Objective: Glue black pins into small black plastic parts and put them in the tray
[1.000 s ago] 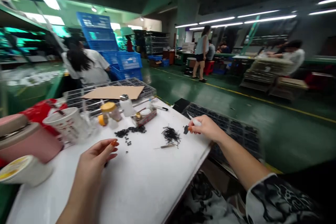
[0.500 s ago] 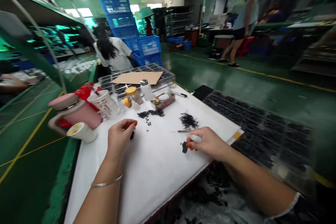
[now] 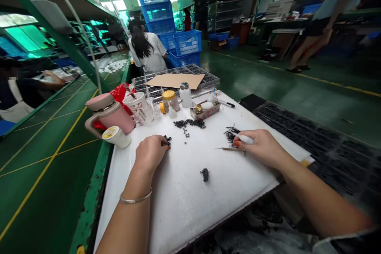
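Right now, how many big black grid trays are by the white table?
2. One black plastic grid tray sits beyond the far end of the white table, partly under a brown cardboard sheet; the other lies along the right side. Others may be hidden.

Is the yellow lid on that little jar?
Yes, it's on: the yellow lid sits right on top of the jar, covering its mouth.

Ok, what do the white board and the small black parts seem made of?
The flat white board looks like matte plastic or foam sheet: dull, grainless surface. The small black parts by the left hand look like dull moulded plastic or rubber, though too small to tell.
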Demonstrator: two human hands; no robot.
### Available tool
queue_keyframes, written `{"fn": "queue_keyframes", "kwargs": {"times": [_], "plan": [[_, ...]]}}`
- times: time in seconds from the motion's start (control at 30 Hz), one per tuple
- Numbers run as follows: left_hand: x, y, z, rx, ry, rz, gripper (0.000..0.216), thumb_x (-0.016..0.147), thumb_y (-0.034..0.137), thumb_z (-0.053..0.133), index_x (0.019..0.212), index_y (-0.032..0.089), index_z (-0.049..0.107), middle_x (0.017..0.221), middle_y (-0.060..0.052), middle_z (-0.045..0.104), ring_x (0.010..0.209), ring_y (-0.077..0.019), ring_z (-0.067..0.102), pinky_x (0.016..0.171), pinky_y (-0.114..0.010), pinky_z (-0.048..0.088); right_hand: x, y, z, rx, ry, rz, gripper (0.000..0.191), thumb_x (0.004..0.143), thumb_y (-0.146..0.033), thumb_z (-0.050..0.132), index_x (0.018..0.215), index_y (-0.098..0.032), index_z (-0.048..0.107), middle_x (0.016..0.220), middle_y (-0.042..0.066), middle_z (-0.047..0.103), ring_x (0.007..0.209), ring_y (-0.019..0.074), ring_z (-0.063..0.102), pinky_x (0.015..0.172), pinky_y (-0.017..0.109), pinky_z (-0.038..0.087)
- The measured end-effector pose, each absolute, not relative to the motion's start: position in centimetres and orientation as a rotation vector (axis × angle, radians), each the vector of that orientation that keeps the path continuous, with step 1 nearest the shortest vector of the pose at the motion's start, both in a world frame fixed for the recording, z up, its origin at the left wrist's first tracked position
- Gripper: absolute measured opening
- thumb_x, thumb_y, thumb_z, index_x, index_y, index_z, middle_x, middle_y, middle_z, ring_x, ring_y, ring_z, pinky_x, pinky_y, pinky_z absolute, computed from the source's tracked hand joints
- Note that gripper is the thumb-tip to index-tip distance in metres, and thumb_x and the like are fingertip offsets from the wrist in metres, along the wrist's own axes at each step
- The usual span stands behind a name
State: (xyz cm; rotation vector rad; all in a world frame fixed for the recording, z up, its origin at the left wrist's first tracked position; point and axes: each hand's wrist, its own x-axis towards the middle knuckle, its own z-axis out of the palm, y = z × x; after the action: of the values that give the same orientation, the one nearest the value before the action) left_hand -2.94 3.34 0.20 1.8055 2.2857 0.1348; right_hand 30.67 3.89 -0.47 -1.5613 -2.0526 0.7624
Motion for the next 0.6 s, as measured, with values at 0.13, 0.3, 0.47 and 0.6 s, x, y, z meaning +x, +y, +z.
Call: {"fn": "queue_keyframes", "kwargs": {"times": [0.13, 0.3, 0.47, 0.6], "plan": [[-2.4, 3.4, 0.3, 1.832, 2.324, -0.007, 0.019, 0.076, 0.034, 0.056, 0.090, 0.029, 0.067, 0.093, -0.006, 0.066, 0.085, -0.0283, 0.058, 0.061, -0.031, 0.032, 33.3, 4.6, 0.5, -1.681, -1.956, 0.636, 0.022, 0.078, -0.037, 0.061, 0.075, -0.018, 0.072, 0.071, 0.000, 0.070, 0.070, 0.0169, 0.060, 0.064, 0.025, 0.037], [-2.3, 3.5, 0.2, 1.831, 2.178, 0.310, 0.016, 0.077, 0.038, 0.058, 0.086, 0.027, 0.064, 0.088, -0.002, 0.065, 0.081, -0.0227, 0.057, 0.067, -0.032, 0.037, 33.0, 4.9, -0.4, -1.647, -2.033, 0.711, 0.015, 0.077, -0.029, 0.062, 0.076, -0.020, 0.073, 0.072, -0.001, 0.070, 0.072, 0.0163, 0.062, 0.066, 0.024, 0.039], [-1.4, 3.4, 0.1, 1.423, 1.656, 0.897, 0.045, 0.063, 0.050, 0.077, 0.092, 0.018, 0.063, 0.082, -0.003, 0.064, 0.071, -0.0145, 0.055, 0.057, -0.023, 0.040, 30.6, 5.5, -1.8, -1.495, -2.280, 0.497, 0.015, 0.078, -0.019, 0.059, 0.080, -0.022, 0.074, 0.083, 0.002, 0.071, 0.077, 0.0167, 0.062, 0.067, 0.024, 0.039], [-1.0, 3.5, 0.2, 1.190, 1.450, 1.058, 0.056, 0.054, 0.043, 0.086, 0.097, 0.014, 0.066, 0.077, -0.003, 0.063, 0.063, -0.0103, 0.052, 0.049, -0.017, 0.041, 29.4, 5.9, -1.9, -1.439, -2.532, 0.303, 0.015, 0.078, -0.015, 0.058, 0.077, -0.021, 0.072, 0.084, 0.004, 0.068, 0.076, 0.0165, 0.061, 0.063, 0.024, 0.036]]}}
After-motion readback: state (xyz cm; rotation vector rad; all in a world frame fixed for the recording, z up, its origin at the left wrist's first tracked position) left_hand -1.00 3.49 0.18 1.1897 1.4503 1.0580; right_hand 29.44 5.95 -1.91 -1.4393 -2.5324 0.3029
